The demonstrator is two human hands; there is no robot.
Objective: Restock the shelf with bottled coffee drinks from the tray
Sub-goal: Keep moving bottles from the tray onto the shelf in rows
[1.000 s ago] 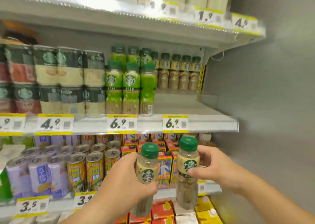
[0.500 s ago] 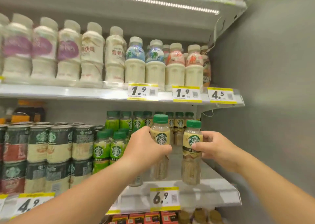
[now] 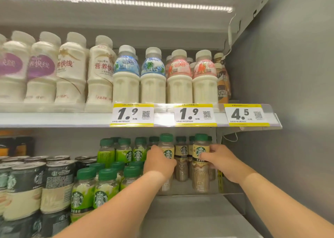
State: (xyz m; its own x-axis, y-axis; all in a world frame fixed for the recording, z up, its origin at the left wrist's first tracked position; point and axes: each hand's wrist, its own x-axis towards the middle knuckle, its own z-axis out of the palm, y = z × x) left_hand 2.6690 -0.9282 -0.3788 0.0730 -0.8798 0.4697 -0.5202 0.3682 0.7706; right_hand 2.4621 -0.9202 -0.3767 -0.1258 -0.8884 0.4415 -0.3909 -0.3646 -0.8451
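Both my hands reach deep into the middle shelf (image 3: 195, 218), each around a green-capped bottled coffee drink with a beige label. My left hand (image 3: 159, 162) grips the left coffee bottle (image 3: 167, 147), whose lower half is hidden behind my wrist. My right hand (image 3: 221, 161) grips the right coffee bottle (image 3: 200, 163), which stands upright near the shelf floor. Both bottles are just in front of the back row of matching coffee bottles (image 3: 181, 158). No tray is in view.
Green-labelled bottles (image 3: 101, 192) stand left of my left arm, dark cans (image 3: 54, 185) further left. The upper shelf (image 3: 54, 119) with white milk bottles (image 3: 152, 82) hangs close overhead. A grey side wall (image 3: 289, 111) bounds the right.
Both hands have carried their bottles up from below the shelf edge and further back into the shelf, up to the back row. The view has tilted upward.
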